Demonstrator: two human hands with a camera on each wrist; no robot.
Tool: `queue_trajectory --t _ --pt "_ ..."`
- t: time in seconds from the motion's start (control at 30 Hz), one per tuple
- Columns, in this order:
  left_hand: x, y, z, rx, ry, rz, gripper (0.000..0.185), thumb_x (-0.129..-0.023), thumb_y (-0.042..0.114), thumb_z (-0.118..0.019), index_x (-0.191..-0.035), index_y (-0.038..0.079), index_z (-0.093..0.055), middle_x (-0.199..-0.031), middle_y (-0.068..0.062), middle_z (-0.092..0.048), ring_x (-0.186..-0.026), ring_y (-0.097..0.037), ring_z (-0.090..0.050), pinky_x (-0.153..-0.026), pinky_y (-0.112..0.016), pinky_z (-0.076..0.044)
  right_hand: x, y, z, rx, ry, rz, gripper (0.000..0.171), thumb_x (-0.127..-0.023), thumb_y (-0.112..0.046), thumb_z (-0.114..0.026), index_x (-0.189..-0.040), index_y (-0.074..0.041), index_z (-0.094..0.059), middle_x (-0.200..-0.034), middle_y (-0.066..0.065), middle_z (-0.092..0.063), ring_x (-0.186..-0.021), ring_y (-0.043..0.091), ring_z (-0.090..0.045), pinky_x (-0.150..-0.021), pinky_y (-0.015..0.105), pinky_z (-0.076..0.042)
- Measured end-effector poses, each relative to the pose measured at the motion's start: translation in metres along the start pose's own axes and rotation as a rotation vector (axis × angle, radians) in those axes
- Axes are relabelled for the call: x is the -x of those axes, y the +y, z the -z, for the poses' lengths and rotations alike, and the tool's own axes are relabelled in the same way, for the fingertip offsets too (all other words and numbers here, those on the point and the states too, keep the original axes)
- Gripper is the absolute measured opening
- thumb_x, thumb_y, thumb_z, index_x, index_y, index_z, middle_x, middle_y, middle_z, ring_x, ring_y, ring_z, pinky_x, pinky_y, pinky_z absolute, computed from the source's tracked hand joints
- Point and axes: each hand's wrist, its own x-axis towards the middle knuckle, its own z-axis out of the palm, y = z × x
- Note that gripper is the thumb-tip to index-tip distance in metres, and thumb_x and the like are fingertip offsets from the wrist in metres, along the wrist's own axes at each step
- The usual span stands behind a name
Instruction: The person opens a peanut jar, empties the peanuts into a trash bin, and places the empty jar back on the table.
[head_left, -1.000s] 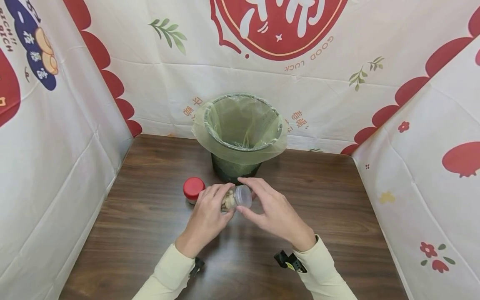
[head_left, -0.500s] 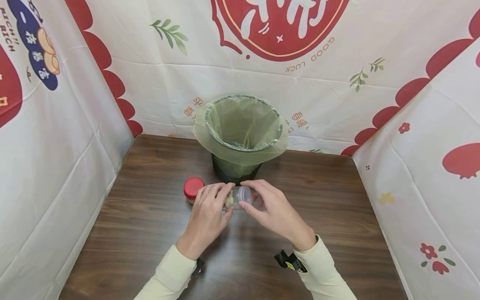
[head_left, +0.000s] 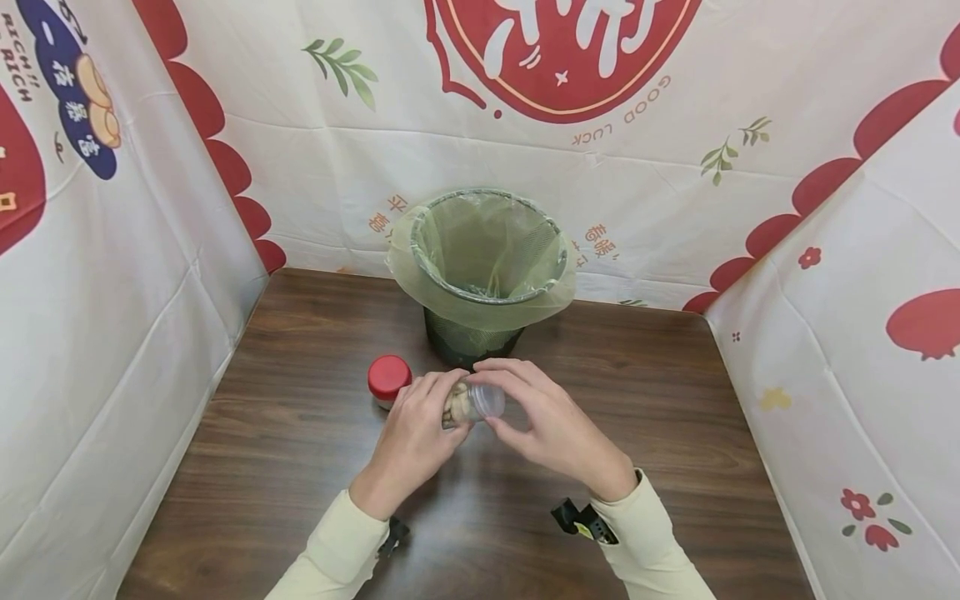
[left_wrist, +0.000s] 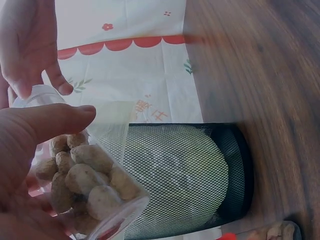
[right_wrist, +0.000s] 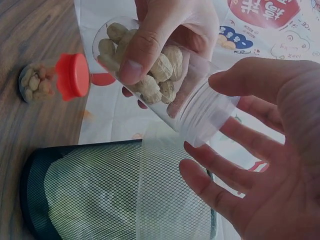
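Red-lidded jar (head_left: 388,380): stands upright on the table (head_left: 285,433), just beyond and to the outer side of the left hand, apart from it; the right wrist view shows peanuts inside under the red cap.

Left hand (head_left: 411,437): fingers and thumb wrapped round the body of the clear peanut jar (head_left: 471,403), holding it off the table in front of the person.

Clear peanut jar: between the two hands, just this side of the bin. It lies tilted, its long axis running roughly left to right, the closed base inside the left palm and the threaded mouth pointing toward the right hand and a little upward. The peanuts (right_wrist: 159,65) sit packed in the base half; the mouth half looks empty.

Right hand (head_left: 551,421): fingers spread and gently curved round the jar's mouth end. In the right wrist view they stand a little off the rim with nothing in them; I see no cap on the mouth.

Bin (head_left: 483,275): black mesh, lined with a pale green bag, standing just beyond both hands.

Step in hand: by my reading, the jar's mouth is being handled, opened or about ready to tip.

Next move: I judge it calls for a firm left-hand hold on the body while the mouth is carried over the bin's rim, since peanuts would roll out once the mouth drops below level.
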Motion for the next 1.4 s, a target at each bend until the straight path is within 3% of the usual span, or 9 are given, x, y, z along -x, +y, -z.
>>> queue_trajectory --t 0.17,0.3,0.5,0.67,0.97,1.1,1.23,1.4 --pt "-0.0005 0.0007 0.0003 -0.007 0.003 0.007 0.065 -0.072 0.01 -0.099 -0.13 0.008 -0.07 -0.114 -0.009 -0.075 -0.099 -0.03 -0.071 -0.091 -0.047 -0.056 -0.0002 0.0002 0.0013 -0.002 -0.019 -0.016 0.068 -0.091 -0.019 -0.086 -0.153 -0.016 -0.058 -0.154 0.002 -0.059 -0.142 0.022 -0.057 -0.117 0.047 -0.049" --pt "-0.001 0.0005 0.0001 -0.033 0.017 -0.013 0.064 -0.073 0.011 -0.099 -0.13 0.008 -0.07 -0.116 -0.009 -0.075 -0.1 -0.031 -0.071 -0.09 -0.047 -0.057 -0.0003 -0.0005 0.0018 -0.012 -0.022 -0.078 0.075 -0.095 -0.032 -0.085 -0.16 -0.017 -0.05 -0.16 0.003 -0.054 -0.145 0.021 -0.055 -0.118 0.047 -0.048" --pt "0.0002 -0.0015 -0.0011 -0.084 0.04 -0.062 0.065 -0.072 0.008 -0.1 -0.13 0.007 -0.071 -0.117 -0.011 -0.075 -0.105 -0.032 -0.071 -0.093 -0.049 -0.058 0.0004 -0.0017 0.0011 -0.071 -0.029 -0.175 0.061 -0.1 -0.03 -0.079 -0.154 -0.012 -0.055 -0.144 0.004 -0.065 -0.112 0.014 -0.072 -0.097 0.039 -0.061" --pt "0.0004 -0.0019 -0.0013 -0.095 0.053 -0.086 0.066 -0.071 0.008 -0.101 -0.129 0.007 -0.071 -0.117 -0.011 -0.074 -0.106 -0.031 -0.071 -0.093 -0.048 -0.057 -0.0005 -0.0018 0.0008 -0.081 -0.024 -0.178 0.05 -0.1 -0.026 -0.08 -0.144 -0.009 -0.063 -0.13 0.001 -0.07 -0.098 0.011 -0.069 -0.086 0.033 -0.061" --pt "-0.0002 -0.0011 -0.0003 -0.048 0.025 -0.059 0.064 -0.073 0.01 -0.099 -0.13 0.007 -0.07 -0.117 -0.01 -0.074 -0.103 -0.031 -0.071 -0.089 -0.047 -0.058 -0.0011 0.0014 0.0002 -0.04 0.014 -0.036 0.049 -0.096 -0.017 -0.083 -0.141 -0.01 -0.065 -0.138 0.003 -0.068 -0.124 0.018 -0.068 -0.103 0.041 -0.059" --pt "0.0 -0.0005 0.0 0.004 0.006 -0.021 0.064 -0.073 0.01 -0.099 -0.13 0.008 -0.07 -0.116 -0.009 -0.074 -0.099 -0.03 -0.071 -0.09 -0.047 -0.057 -0.0013 0.0015 0.0012 -0.033 0.005 0.016 0.052 -0.093 -0.01 -0.083 -0.142 -0.01 -0.065 -0.141 0.004 -0.067 -0.127 0.021 -0.067 -0.107 0.044 -0.058" --pt "0.0006 0.0006 0.0 0.034 -0.011 0.016 0.064 -0.073 0.01 -0.098 -0.131 0.008 -0.069 -0.116 -0.009 -0.074 -0.098 -0.029 -0.07 -0.093 -0.048 -0.057 -0.0009 0.0017 0.0022 -0.034 -0.019 0.023 0.056 -0.092 -0.006 -0.082 -0.144 -0.011 -0.063 -0.145 0.005 -0.064 -0.129 0.021 -0.067 -0.108 0.044 -0.057" --pt "0.0004 0.0008 -0.0004 -0.008 0.0 0.008 0.062 -0.074 0.007 -0.097 -0.13 0.008 -0.07 -0.117 -0.01 -0.075 -0.101 -0.031 -0.071 -0.091 -0.048 -0.057 -0.0004 0.0008 0.0037 -0.018 -0.032 -0.019 0.063 -0.093 -0.02 -0.086 -0.15 -0.014 -0.06 -0.151 0.005 -0.06 -0.139 0.022 -0.06 -0.114 0.046 -0.052"
